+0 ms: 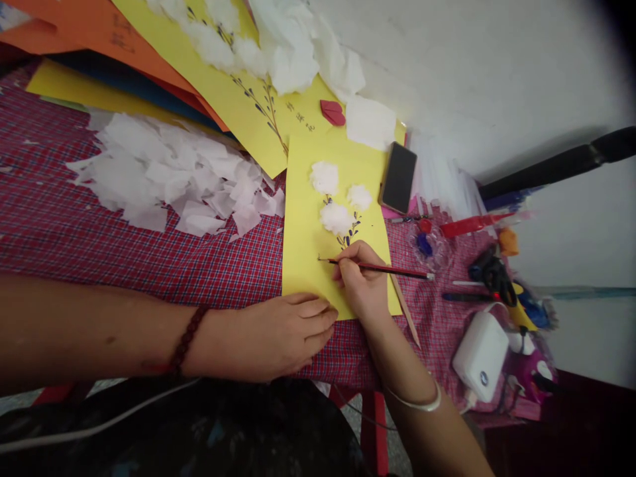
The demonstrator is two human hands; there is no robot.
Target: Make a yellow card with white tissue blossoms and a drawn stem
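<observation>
My right hand [362, 281] holds a dark red pencil [392, 269] in a writing grip. The pencil's tip touches or hovers just over a yellow sheet [303, 232], beside a small dark mark. On that sheet are three white fluffy flower heads [336, 217], with drawn stems and dark leaves [350, 235] below them, partly hidden by my right hand. My left hand [283, 334] lies flat, palm down, over the sheet's lower edge and the checked tablecloth, its fingers stretched out. A second, light wooden pencil [405, 311] lies along the sheet's right edge.
Torn white paper pieces [183, 175] are heaped on the left. Another decorated yellow sheet [233, 99] and orange paper [109, 40] lie at the back. A phone [398, 177], a white power bank [481, 356] and assorted tools [497, 278] stand to the right, near the wall.
</observation>
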